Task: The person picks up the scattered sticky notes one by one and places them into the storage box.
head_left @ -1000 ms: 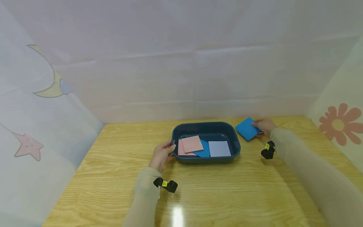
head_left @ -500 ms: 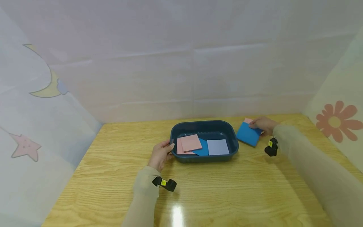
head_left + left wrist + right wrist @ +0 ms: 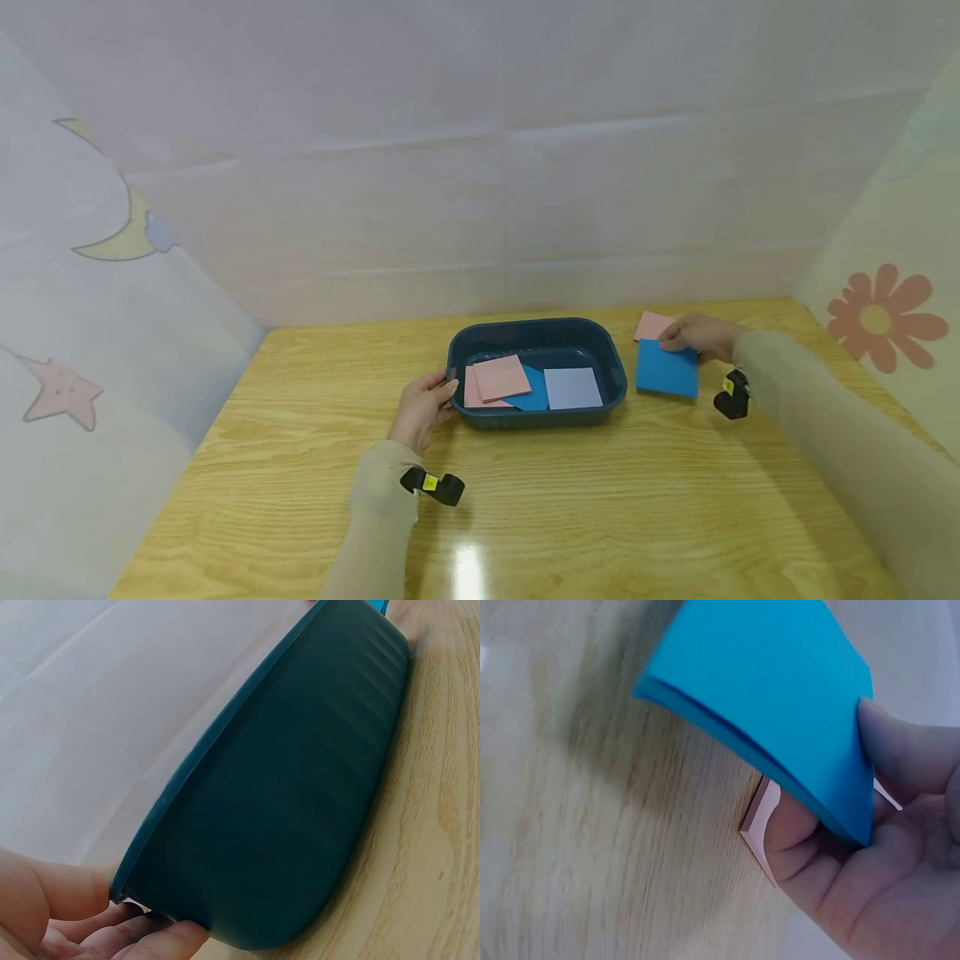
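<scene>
My left hand [image 3: 420, 410] grips the left end of a dark teal plastic basin [image 3: 540, 420], thumb over the rim and fingers beneath it. Inside the basin lie two overlapping pink sticky note pads [image 3: 504, 377], a blue pad [image 3: 535, 393] partly under them, and a pale lavender pad [image 3: 573, 389]. To the basin's right, my right hand [image 3: 707, 336] pinches a blue sticky note pad [image 3: 772, 682] by one edge between thumb and fingers. This pad is tilted above the table, its sheets slightly parted. Behind it a pink pad [image 3: 652, 324] lies on the table, partly covered by the hand.
The wooden table [image 3: 570, 517] ends at a pale cloth backdrop [image 3: 375, 208] close behind the basin. Cloth sides with a printed star [image 3: 63, 392] and flower [image 3: 885, 315] rise left and right.
The right hand has turned the blue pad and drawn it nearer, off the pink pad, which now shows on the table behind. The left hand keeps its hold on the basin.
</scene>
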`<action>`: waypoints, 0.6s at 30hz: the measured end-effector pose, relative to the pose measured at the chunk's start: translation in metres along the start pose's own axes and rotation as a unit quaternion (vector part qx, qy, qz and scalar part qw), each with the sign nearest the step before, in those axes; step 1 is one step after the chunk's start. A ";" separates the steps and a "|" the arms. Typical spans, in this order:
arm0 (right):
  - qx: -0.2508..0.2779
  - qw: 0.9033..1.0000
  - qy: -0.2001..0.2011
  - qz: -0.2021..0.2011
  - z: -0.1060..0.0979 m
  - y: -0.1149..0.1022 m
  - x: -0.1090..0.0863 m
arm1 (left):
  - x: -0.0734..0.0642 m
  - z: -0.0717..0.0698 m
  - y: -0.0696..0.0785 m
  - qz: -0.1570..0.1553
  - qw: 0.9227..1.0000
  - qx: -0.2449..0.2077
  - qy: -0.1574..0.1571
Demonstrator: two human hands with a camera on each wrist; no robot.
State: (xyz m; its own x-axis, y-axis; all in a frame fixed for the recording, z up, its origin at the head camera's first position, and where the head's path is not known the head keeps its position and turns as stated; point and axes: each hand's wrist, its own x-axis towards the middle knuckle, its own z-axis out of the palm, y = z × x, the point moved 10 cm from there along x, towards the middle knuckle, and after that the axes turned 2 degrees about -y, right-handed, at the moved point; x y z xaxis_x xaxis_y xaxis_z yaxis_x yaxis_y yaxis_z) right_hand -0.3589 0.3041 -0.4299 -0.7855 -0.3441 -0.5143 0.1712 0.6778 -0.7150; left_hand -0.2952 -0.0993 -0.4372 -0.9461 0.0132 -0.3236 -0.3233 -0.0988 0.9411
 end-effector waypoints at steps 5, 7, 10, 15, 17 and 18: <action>-0.014 1.000 -0.009 -0.007 0.002 -0.002 -0.006 | 0.000 0.000 -0.001 0.000 1.000 -0.004 -0.001; -0.018 1.000 -0.012 -0.010 0.003 -0.003 -0.008 | 0.000 0.000 -0.001 0.000 1.000 -0.006 -0.001; -0.025 0.999 -0.015 -0.016 0.003 -0.006 -0.011 | 0.000 0.000 0.000 0.000 1.000 -0.004 -0.001; -0.037 0.999 -0.012 -0.028 0.005 -0.011 -0.017 | 0.001 0.002 0.001 0.005 1.000 -0.004 -0.004; -0.037 0.999 -0.012 -0.032 0.006 -0.013 -0.019 | 0.001 0.002 0.000 0.006 1.000 -0.007 -0.005; -0.038 0.999 -0.012 -0.035 0.006 -0.014 -0.020 | 0.001 0.001 0.000 0.006 1.000 -0.008 -0.004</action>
State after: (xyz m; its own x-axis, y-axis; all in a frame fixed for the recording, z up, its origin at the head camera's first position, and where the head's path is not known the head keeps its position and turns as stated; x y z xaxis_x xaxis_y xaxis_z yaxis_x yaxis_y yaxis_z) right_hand -0.3420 0.2976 -0.4126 -0.7790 -0.4069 -0.4771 0.0707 0.6989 -0.7117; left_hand -0.2961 -0.0980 -0.4376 -0.9499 0.0202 -0.3120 -0.3122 -0.1146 0.9431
